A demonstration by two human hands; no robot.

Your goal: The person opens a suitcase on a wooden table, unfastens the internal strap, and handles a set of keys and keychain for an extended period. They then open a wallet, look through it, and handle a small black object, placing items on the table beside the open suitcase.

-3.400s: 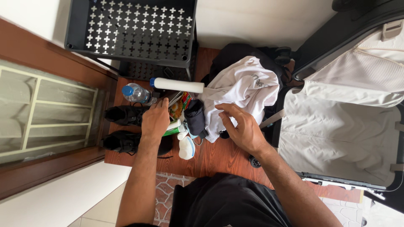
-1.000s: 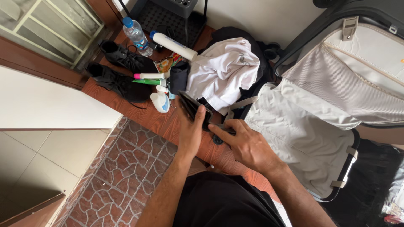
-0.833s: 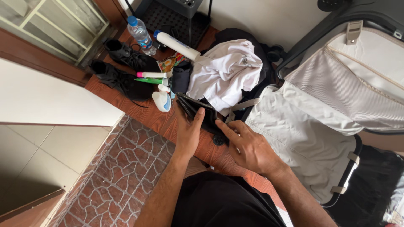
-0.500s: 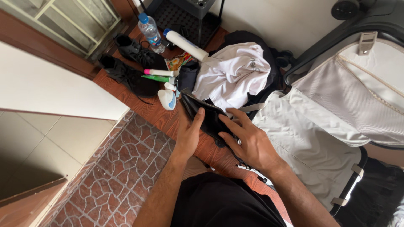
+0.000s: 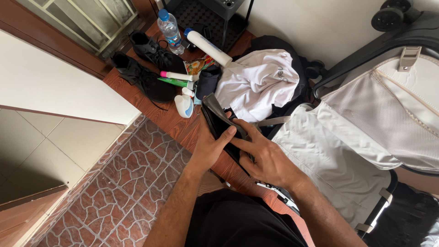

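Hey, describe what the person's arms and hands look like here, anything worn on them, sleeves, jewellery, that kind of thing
Both forearms are bare, with no sleeves in view up to the elbows. The left hand and the right hand wear no gloves, and no watch, bracelet or ring shows on either wrist or on the visible fingers. Below the arms, the person wears dark black clothing.

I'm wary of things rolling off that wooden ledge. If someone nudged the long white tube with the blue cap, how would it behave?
The white tube is round and lies on its side, so it would probably roll. It rests against the white shirt at one end, which may check it. It looks stiff enough to lift in one piece.
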